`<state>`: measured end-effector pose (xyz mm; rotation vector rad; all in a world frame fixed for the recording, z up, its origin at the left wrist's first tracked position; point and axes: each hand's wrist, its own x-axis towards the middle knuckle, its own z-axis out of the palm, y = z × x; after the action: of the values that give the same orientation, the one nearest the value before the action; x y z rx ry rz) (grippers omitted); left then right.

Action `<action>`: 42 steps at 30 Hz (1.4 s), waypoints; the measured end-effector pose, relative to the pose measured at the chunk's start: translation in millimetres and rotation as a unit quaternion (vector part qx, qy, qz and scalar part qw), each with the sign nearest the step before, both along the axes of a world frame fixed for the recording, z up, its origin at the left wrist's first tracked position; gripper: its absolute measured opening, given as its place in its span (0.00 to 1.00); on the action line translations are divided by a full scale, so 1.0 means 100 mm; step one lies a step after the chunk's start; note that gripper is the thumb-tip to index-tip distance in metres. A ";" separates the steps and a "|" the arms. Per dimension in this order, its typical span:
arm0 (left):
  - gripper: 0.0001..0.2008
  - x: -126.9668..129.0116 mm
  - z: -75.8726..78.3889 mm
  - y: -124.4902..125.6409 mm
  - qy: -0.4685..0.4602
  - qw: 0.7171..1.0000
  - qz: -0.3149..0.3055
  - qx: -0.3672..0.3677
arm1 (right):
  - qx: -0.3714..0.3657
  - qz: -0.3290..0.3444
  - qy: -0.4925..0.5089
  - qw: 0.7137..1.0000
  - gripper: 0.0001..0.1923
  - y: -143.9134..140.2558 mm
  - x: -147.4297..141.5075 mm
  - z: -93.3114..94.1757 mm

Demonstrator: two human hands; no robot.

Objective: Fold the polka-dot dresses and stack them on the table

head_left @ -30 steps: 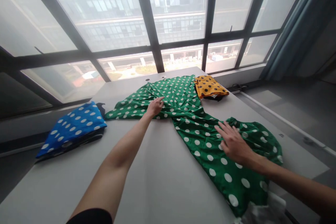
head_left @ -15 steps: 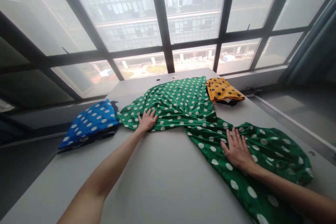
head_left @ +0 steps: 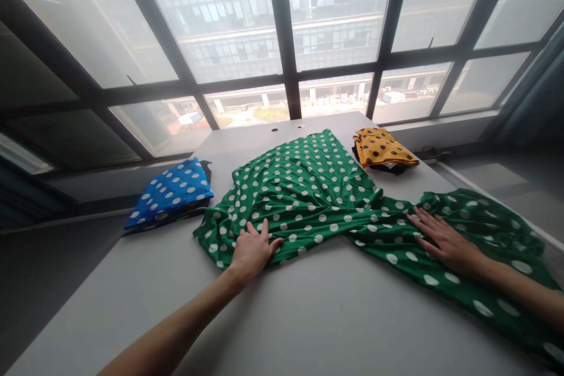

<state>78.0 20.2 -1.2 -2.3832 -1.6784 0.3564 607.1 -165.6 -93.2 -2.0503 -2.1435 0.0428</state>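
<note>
Head view: left hand [head_left: 253, 249] and right hand [head_left: 445, 239] press flat, fingers spread and gripping nothing, on the rumpled green white-dotted fabric [head_left: 317, 194] across the grey table [head_left: 308, 317], whose overhanging right end could slide off.

bare table [head_left: 308, 317] ahead, green cloth [head_left: 308, 188] beyond

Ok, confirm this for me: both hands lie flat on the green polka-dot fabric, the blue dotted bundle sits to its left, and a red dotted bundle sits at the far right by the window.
One detail is off. The far-right bundle is orange-yellow with dark dots, not red, as the head view shows. The rest holds: left hand and right hand lie flat on the green polka-dot fabric, and the blue dotted bundle sits to its left.
</note>
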 end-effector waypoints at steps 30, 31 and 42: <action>0.26 -2.05 0.16 0.41 -0.333 0.937 -0.092 0.057 | 0.105 -0.289 0.066 0.949 0.44 0.39 -0.71 0.22; 0.26 -1.93 0.15 0.59 -0.338 0.934 -0.102 0.060 | 0.096 -0.309 0.075 0.943 0.45 0.44 -0.80 0.21; 0.30 -0.88 -0.43 1.71 -0.223 0.967 -0.111 -0.046 | 0.060 -0.273 0.020 0.960 0.48 0.46 -0.74 -0.18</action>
<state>-10.3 191.4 -44.2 -2.8458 -1.5527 -0.1578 533.1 -119.5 -111.7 -2.4564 -1.4464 -0.1147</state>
